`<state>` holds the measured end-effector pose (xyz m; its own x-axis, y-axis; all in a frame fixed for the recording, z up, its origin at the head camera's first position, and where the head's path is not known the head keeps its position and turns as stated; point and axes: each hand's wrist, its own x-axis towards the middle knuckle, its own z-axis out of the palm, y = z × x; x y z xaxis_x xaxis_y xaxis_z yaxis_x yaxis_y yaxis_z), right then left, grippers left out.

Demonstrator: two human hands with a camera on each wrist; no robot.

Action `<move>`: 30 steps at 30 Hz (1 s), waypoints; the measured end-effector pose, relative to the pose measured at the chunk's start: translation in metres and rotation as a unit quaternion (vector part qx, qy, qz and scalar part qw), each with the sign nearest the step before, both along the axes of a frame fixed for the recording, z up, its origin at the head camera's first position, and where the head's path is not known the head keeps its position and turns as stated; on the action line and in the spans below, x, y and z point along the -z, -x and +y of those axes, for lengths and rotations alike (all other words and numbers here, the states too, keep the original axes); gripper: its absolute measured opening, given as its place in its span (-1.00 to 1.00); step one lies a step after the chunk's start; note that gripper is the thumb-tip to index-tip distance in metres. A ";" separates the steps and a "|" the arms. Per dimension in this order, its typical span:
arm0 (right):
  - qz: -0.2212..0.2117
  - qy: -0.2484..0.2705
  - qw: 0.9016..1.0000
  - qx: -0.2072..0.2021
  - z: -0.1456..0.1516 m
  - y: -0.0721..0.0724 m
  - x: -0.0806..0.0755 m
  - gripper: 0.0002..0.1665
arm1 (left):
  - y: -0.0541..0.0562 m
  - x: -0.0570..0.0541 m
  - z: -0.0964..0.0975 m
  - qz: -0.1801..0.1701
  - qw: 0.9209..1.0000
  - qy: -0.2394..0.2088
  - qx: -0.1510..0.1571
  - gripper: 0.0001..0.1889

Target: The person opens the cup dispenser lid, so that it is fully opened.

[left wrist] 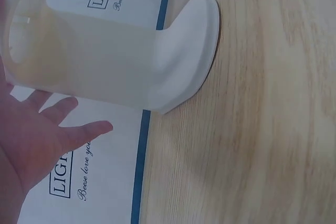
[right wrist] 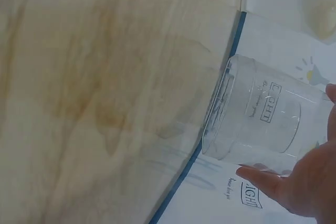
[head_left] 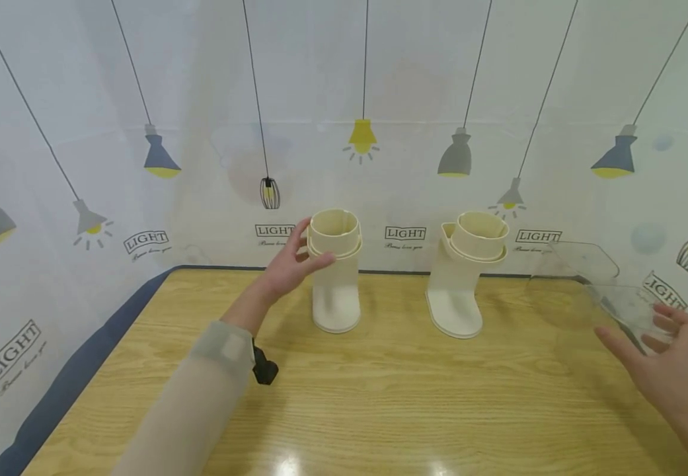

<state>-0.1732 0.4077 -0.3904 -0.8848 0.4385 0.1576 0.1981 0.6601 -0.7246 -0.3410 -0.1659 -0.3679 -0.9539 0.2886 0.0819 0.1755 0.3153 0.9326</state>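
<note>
A white stand [head_left: 336, 297] with a curved foot and a cream round cup-shaped top [head_left: 334, 246] stands upright near the back edge of the table. My left hand [head_left: 293, 264] is spread beside that top, fingers along its left side and the thumb straight, crossing in front. In the left wrist view the thumb [left wrist: 89, 132] points away from the column. On the right, my right hand [head_left: 673, 360] holds a clear plastic container [right wrist: 257, 111] by its upper end, thumb along one side and fingers on the other. The container's ridged base is toward the table's back edge.
A second white stand [head_left: 457, 291] of like shape, with a cream round top and a spout-like lip on its left, is upright to the right of the first. Behind the wooden table [head_left: 367, 396] hangs a cloth backdrop [head_left: 320, 79] printed with lamps.
</note>
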 end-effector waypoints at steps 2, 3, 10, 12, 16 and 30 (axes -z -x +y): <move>-0.004 0.000 1.000 -0.002 0.001 0.000 0.001 0.33 | 0.001 -0.001 -0.001 -0.004 1.000 -0.004 0.009 0.01; -0.006 0.002 1.000 -0.004 0.001 0.000 0.002 0.33 | 0.001 -0.002 -0.002 -0.006 1.000 -0.006 0.014 0.00; -0.007 0.028 1.000 0.004 0.006 0.003 0.006 0.34 | 0.004 -0.003 -0.006 -0.019 0.999 -0.002 0.027 -0.03; -0.010 0.030 0.999 0.007 0.006 0.004 0.006 0.34 | 0.004 -0.004 -0.007 -0.019 0.999 -0.001 0.026 -0.02; -0.018 0.025 1.000 0.007 0.008 0.004 0.007 0.35 | 0.006 -0.005 -0.010 -0.015 0.999 -0.001 0.032 -0.05; -0.037 0.030 0.999 -0.001 0.016 0.007 0.010 0.42 | 0.007 -0.007 -0.013 -0.012 0.999 0.000 0.046 -0.10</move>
<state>-0.1799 0.4239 -0.4006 -0.8942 0.4429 0.0649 0.2513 0.6167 -0.7460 -0.3484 -0.1789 -0.3613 -0.9254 0.3745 0.0584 0.1803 0.2995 0.9369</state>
